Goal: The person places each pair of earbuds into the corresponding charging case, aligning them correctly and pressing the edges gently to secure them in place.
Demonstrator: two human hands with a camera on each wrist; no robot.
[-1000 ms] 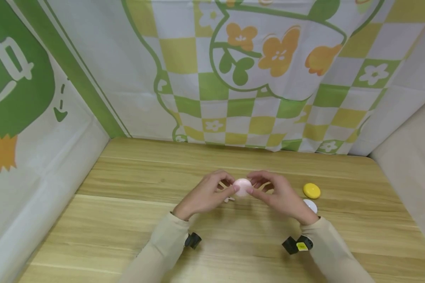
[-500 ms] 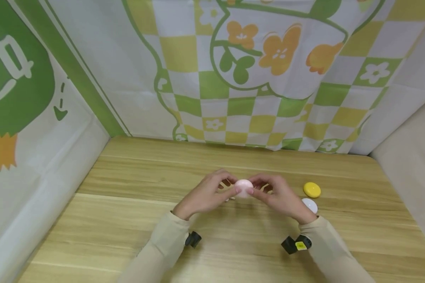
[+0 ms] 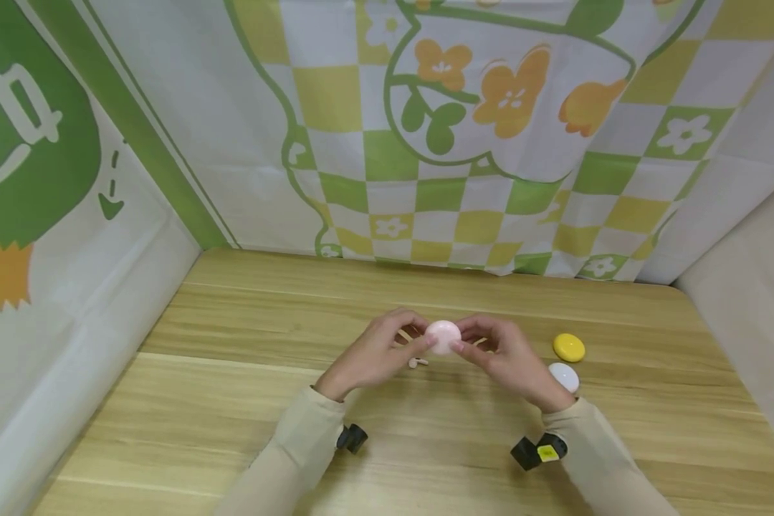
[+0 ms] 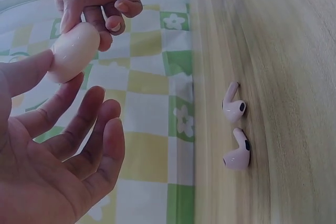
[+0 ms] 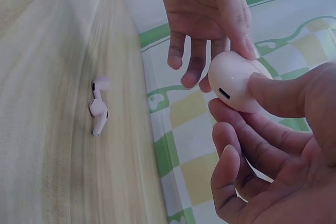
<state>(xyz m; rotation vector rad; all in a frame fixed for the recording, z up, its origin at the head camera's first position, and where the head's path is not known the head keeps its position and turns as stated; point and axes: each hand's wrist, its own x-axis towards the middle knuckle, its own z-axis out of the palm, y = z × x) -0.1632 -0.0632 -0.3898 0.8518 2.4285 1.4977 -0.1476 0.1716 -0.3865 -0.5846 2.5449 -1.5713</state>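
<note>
A pale pink, rounded earbud charging case (image 3: pixel 443 337) is held above the table between both hands. My left hand (image 3: pixel 377 351) pinches its left side with thumb and index finger, the other fingers loosely bent. On the opposite side, my right hand (image 3: pixel 509 358) grips it between thumb and fingers. The right wrist view shows a dark port slot on the case (image 5: pixel 231 72); the case looks closed. Below on the table lie two pink earbuds, one earbud (image 4: pixel 233 108) beside the other earbud (image 4: pixel 238 157). In the head view the earbuds (image 3: pixel 416 362) are partly hidden by the left hand.
On the wooden table (image 3: pixel 245 423), to the right, lie a yellow round disc-like object (image 3: pixel 568 347) and a white round one (image 3: pixel 564 377) near the right wrist. A patterned cloth (image 3: pixel 387 193) hangs at the table's back edge, with white cloth walls at both sides.
The case tilted slightly between the fingers and is a little higher than half a second ago. Both hands stay in nearly the same place, and the earbuds show more again in the head view.
</note>
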